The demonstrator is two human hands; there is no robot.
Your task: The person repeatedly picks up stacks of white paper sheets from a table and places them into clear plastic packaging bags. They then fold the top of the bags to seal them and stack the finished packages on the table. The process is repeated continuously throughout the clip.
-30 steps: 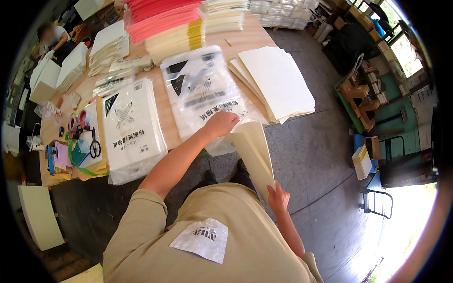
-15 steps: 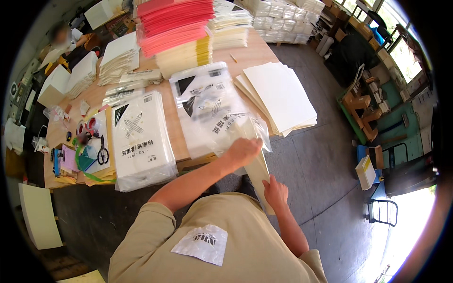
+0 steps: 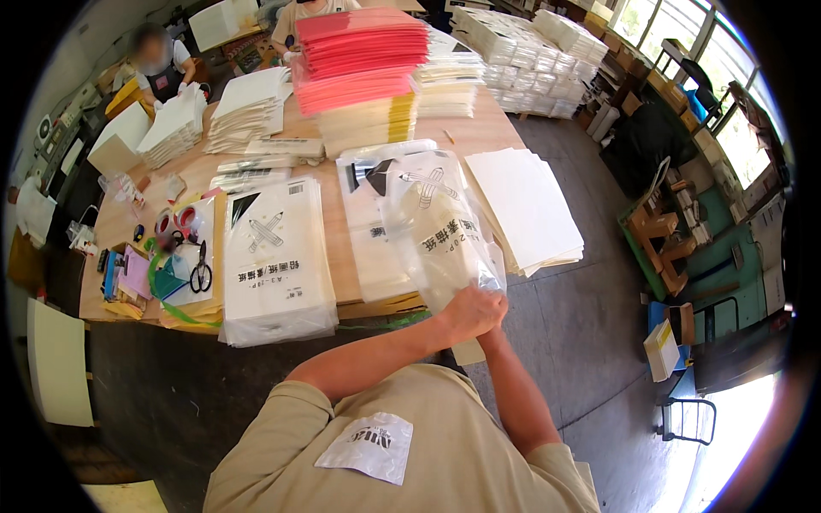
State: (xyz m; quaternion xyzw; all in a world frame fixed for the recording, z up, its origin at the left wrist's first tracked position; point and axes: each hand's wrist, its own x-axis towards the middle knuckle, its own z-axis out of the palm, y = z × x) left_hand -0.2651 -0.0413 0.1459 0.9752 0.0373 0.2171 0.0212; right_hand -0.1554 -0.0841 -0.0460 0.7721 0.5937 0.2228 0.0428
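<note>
Lying at the left end of the wooden table [image 3: 487, 132] are rolls of tape [image 3: 175, 222] and black-handled scissors [image 3: 201, 274] on coloured sheets. Just right of them sits a stack of printed plastic bags [image 3: 278, 256], then a second stack [image 3: 376, 231] beside it. Over that second stack, a clear printed plastic bag [image 3: 440, 227] stands lifted and puffed open, its lower edge at the table's front edge. The left hand [image 3: 470, 312] is closed around the bag's lower end, where a cream sheet [image 3: 468, 350] pokes out below the fist. The right hand is hidden behind the left one, so its grip cannot be told. Further right lies a pile of cream paper sheets [image 3: 526, 205]. Behind rise red and yellow paper stacks [image 3: 363, 60].
</note>
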